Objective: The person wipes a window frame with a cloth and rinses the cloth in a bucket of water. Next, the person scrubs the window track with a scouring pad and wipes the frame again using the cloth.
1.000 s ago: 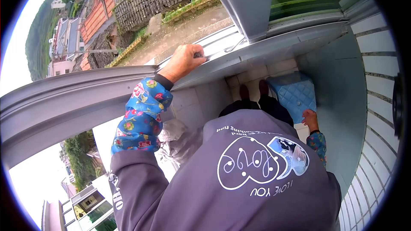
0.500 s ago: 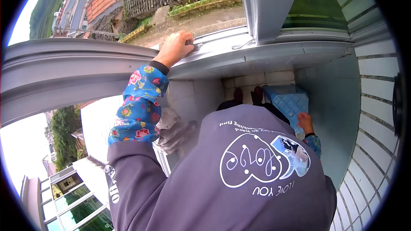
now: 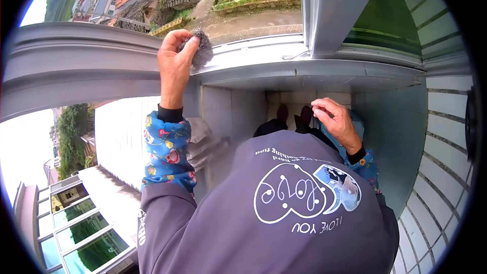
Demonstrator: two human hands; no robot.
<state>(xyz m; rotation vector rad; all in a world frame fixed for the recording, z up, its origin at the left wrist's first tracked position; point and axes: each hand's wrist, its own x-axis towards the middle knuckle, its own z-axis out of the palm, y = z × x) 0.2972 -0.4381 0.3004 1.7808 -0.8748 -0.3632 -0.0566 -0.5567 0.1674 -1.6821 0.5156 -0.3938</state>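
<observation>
My left hand [image 3: 175,63], raised at the window, pinches a grey, fuzzy scouring pad [image 3: 202,49] between thumb and fingers. The pad is at the left end of the pale window sill track [image 3: 253,53], by the grey frame [image 3: 91,45]. My right hand [image 3: 339,122] is lifted in front of my body with its fingers loosely bent and apart, and nothing shows in it. Below and behind that hand is a light blue quilted bin [image 3: 356,124], partly hidden by the hand and sleeve.
A grey window post [image 3: 329,15] rises right of the track, beside a green-tinted pane [image 3: 383,25]. White tiles [image 3: 449,104] cover the right wall. Crumpled beige cloth [image 3: 199,139] lies below my left forearm. Outside are a road and red roofs.
My left hand has moved left along the track and turned, so the pad shows fully. My right hand has risen from beside the blue bin, and its fingers have spread. The view has shifted slightly.
</observation>
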